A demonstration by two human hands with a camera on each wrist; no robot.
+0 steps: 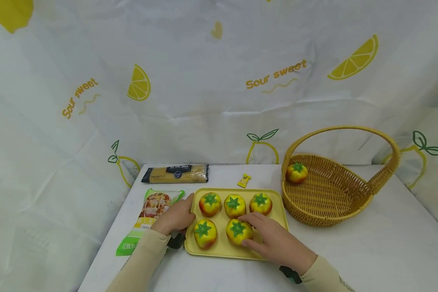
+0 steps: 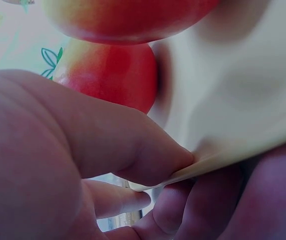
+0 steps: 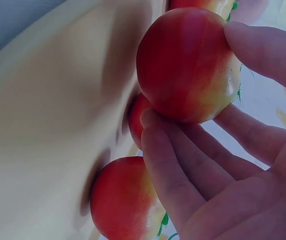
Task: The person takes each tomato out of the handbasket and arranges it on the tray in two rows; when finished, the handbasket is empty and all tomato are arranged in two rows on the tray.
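Note:
A pale yellow rectangular tray (image 1: pixel 222 243) carries several yellow-and-red persimmons with green star-shaped leaf tops, set in two rows. At the tray's left edge, my left hand (image 1: pixel 178 213) pinches the rim, thumb on the upper side and fingers beneath, as the left wrist view shows. My right hand (image 1: pixel 273 239) holds the front-row persimmon (image 1: pixel 239 232) on the right, its thumb and fingers on opposite sides of the fruit. In the right wrist view this persimmon (image 3: pixel 185 65) is between thumb and fingertips, with another persimmon (image 3: pixel 125 197) beyond the fingers.
A wicker basket (image 1: pixel 325 221) with a tall handle stands right of the tray, one persimmon (image 1: pixel 297 173) inside. Behind the tray lie a spaghetti pack (image 1: pixel 179 174) and a small yellow wrapped candy (image 1: pixel 244 181). A green-and-white food bag (image 1: pixel 146 221) lies left, beside my left hand.

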